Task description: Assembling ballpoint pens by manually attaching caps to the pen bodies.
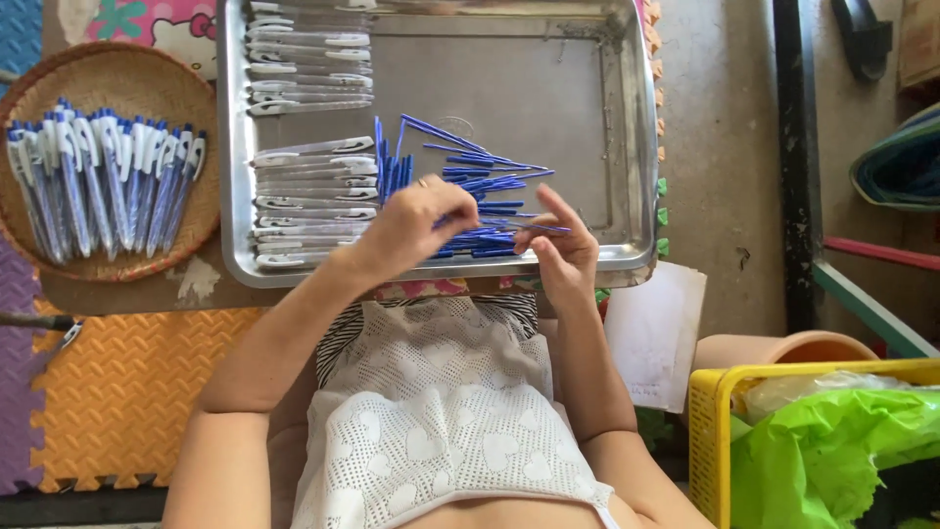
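Your fingers (452, 201) on the left hand (416, 227) are curling down and pinching at the heap of thin blue refills (480, 191), and they seem to be gripping one or more of them, though the knuckles are hiding exactly how many. Your right hand (565, 250) is resting at the near rim of the metal tray (627, 147), its fingers loosely bent and partly spread, with one slim blue refill lying across the fingertips; whether it is truly pinched there you cannot tell. The refills are lying scattered in the middle of the tray, just beside two stacks of empty white pen barrels (313, 201), one stack at the far left corner and a larger one nearer you. To the left of the tray, a round woven basket (127, 69) is holding a row of finished pens (103, 176), white with blue showing. Judging by these piles, you are partway through: a good basketful is already put together, while many barrels and a fair heap of refills are waiting in the tray. At your right, a yellow crate (707, 441) with a green bag (832, 441) in it is sitting on the floor, near a sheet of paper (654, 333).
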